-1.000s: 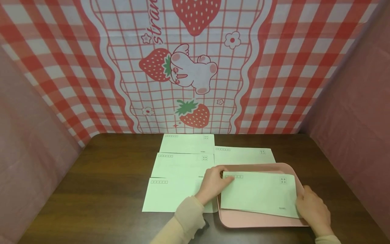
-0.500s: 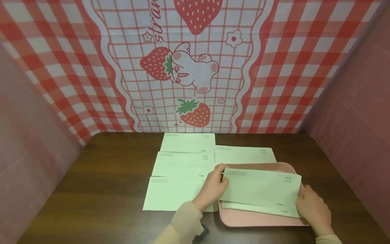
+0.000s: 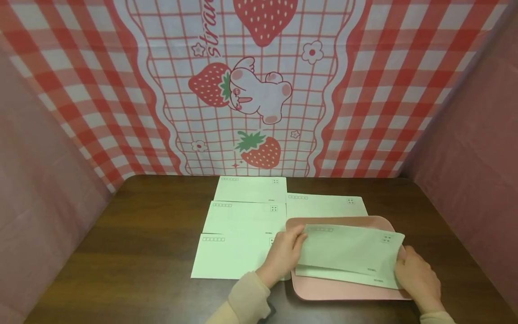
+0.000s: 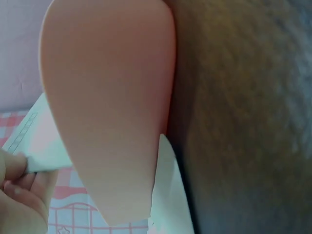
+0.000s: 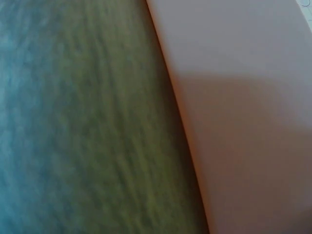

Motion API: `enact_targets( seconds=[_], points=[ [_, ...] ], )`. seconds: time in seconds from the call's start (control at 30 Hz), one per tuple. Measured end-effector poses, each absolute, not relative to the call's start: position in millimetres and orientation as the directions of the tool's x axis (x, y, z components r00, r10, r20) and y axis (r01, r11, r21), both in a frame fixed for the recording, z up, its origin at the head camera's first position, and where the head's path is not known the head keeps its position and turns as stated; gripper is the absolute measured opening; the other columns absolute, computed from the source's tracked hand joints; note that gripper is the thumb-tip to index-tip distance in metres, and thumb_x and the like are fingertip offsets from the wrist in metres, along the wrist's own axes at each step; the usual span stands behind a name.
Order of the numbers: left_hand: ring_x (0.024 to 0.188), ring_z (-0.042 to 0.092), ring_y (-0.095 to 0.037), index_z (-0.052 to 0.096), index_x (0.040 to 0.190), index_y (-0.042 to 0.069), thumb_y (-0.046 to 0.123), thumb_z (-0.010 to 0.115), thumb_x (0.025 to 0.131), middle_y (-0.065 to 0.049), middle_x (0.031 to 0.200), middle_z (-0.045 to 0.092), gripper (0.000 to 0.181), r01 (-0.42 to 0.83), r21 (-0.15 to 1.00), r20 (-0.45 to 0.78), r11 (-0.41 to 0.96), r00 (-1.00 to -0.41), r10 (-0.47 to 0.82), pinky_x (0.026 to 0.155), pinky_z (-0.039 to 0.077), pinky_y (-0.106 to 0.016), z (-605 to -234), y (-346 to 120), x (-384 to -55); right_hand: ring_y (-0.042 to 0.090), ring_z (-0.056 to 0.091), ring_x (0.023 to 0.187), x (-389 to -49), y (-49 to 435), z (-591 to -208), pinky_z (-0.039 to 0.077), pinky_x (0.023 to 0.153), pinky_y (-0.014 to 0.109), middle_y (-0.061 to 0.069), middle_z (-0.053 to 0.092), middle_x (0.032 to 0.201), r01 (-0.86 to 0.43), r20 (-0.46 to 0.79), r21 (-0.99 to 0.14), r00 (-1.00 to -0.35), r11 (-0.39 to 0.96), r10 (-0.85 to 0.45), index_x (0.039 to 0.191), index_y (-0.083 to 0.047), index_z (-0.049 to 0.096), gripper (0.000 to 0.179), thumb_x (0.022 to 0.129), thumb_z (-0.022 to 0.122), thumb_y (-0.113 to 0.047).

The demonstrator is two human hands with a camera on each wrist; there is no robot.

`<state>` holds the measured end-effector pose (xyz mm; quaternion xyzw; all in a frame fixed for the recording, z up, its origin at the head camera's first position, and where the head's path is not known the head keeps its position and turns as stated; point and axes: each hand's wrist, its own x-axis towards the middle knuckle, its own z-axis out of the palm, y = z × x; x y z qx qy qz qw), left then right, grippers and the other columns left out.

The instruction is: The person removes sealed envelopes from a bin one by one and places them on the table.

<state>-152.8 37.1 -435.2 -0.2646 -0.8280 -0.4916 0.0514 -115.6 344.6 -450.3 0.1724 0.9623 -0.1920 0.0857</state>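
Observation:
My left hand (image 3: 282,253) pinches the left edge of a pale envelope (image 3: 350,249), which bends slightly and is raised above the pink tray (image 3: 344,291). Beneath it, a second envelope (image 3: 319,272) shows along its lower edge, over the tray. My right hand (image 3: 418,278) grips the tray's right rim, with the thumb by the envelopes' right ends; its fingertips are hidden. The left wrist view shows the left hand (image 4: 22,204) pinching the envelope (image 4: 46,146) beside the tray (image 4: 107,97). In the right wrist view only the tray (image 5: 243,122) and the tabletop appear, blurred.
Three envelopes lie in a column left of the tray: far (image 3: 251,189), middle (image 3: 243,218) and near (image 3: 230,256). Another envelope (image 3: 323,204) lies behind the tray, partly covered by it. The brown table (image 3: 133,243) meets a strawberry-print cloth (image 3: 243,90) at its back edge.
My left hand has lifted the top envelope's left side and shifted it slightly right, uncovering the lower envelope's edge. The right hand stays nearly still at the tray's rim.

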Motion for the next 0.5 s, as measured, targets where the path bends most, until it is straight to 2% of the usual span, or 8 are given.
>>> enact_targets(
  seconds=[0.1, 0.17, 0.23, 0.27, 0.4, 0.5],
  points=[
    [0.055, 0.049, 0.002, 0.056, 0.097, 0.009, 0.014, 0.042, 0.096, -0.004, 0.073, 0.063, 0.015, 0.535, 0.743, 0.415, 0.401, -0.839, 0.351, 0.05, 0.041, -0.012, -434.9, 36.3, -152.5, 0.058, 0.045, 0.096, -115.9, 344.7, -451.0, 0.04, 0.064, 0.054, 0.037, 0.041, 0.12, 0.365, -0.222, -0.349, -0.927, 0.863, 0.302, 0.125, 0.007, 0.032, 0.054, 0.096, 0.015, -0.036],
    [0.07, 0.062, -0.003, 0.055, 0.104, 0.01, 0.013, 0.041, 0.096, -0.007, 0.09, 0.068, 0.016, 0.556, 0.716, 0.451, 0.422, -0.83, 0.328, 0.061, 0.047, -0.014, -433.5, 34.9, -152.9, 0.058, 0.045, 0.096, -116.0, 344.9, -451.2, 0.04, 0.063, 0.054, 0.037, 0.041, 0.119, 0.366, -0.221, -0.351, -0.927, 0.862, 0.303, 0.125, 0.007, 0.032, 0.052, 0.096, 0.018, -0.033],
    [0.087, 0.065, -0.011, 0.055, 0.106, 0.011, 0.012, 0.042, 0.095, -0.007, 0.102, 0.067, 0.017, 0.567, 0.695, 0.473, 0.443, -0.824, 0.312, 0.07, 0.05, -0.017, -431.5, 33.1, -153.8, 0.058, 0.045, 0.096, -116.5, 345.8, -450.9, 0.04, 0.064, 0.055, 0.037, 0.041, 0.119, 0.362, -0.222, -0.353, -0.928, 0.862, 0.299, 0.125, 0.008, 0.031, 0.052, 0.096, 0.02, -0.034],
    [0.089, 0.065, -0.013, 0.055, 0.105, 0.011, 0.011, 0.042, 0.095, -0.007, 0.102, 0.067, 0.017, 0.57, 0.687, 0.48, 0.45, -0.822, 0.307, 0.071, 0.05, -0.018, -430.3, 32.0, -154.2, 0.058, 0.045, 0.096, -116.6, 346.1, -450.7, 0.04, 0.064, 0.055, 0.037, 0.041, 0.118, 0.358, -0.219, -0.354, -0.93, 0.864, 0.296, 0.124, 0.008, 0.031, 0.052, 0.096, 0.021, -0.034],
    [0.072, 0.062, -0.006, 0.055, 0.098, 0.01, 0.01, 0.043, 0.094, -0.007, 0.094, 0.068, 0.013, 0.546, 0.692, 0.477, 0.472, -0.837, 0.269, 0.062, 0.048, -0.015, -426.8, 27.0, -157.0, 0.058, 0.045, 0.096, -116.0, 346.7, -450.3, 0.039, 0.064, 0.054, 0.037, 0.042, 0.117, 0.344, -0.2, -0.357, -0.936, 0.869, 0.289, 0.122, 0.007, 0.033, 0.049, 0.097, 0.023, -0.033],
    [0.057, 0.05, -0.001, 0.055, 0.096, 0.01, 0.011, 0.043, 0.095, -0.008, 0.084, 0.067, 0.012, 0.51, 0.718, 0.458, 0.473, -0.859, 0.23, 0.054, 0.043, -0.013, -425.4, 21.9, -158.8, 0.058, 0.045, 0.095, -115.7, 346.8, -449.5, 0.04, 0.063, 0.054, 0.037, 0.042, 0.117, 0.339, -0.192, -0.358, -0.939, 0.87, 0.287, 0.122, 0.007, 0.033, 0.047, 0.097, 0.024, -0.031]
  ],
)
